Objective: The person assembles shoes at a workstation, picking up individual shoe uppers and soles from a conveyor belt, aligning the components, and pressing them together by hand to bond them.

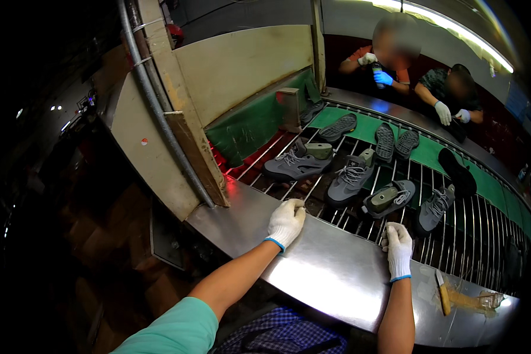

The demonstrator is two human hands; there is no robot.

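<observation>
Both my hands wear white knit gloves. My left hand (287, 223) is closed with fingers curled, over the near metal edge beside the rods. My right hand (397, 248) is also closed, above the same edge farther right. I see nothing in either hand. In front of them, grey lace-up shoes lie on the rods: one on its side at left (296, 164), a second grey shoe (349, 182) nearest between my hands, a third tilted shoe (389, 199) just beyond my right hand, and a fourth grey shoe (435, 210) to its right. Greenish lasts show in several.
A metal-rod conveyor (454, 248) runs past the steel ledge (336, 277). Shoe soles (384, 143) and a dark shoe (456, 171) lie on its far side. A wooden-handled knife (442, 293) rests at right. A pipe and post (159, 112) stand left. Two people work opposite.
</observation>
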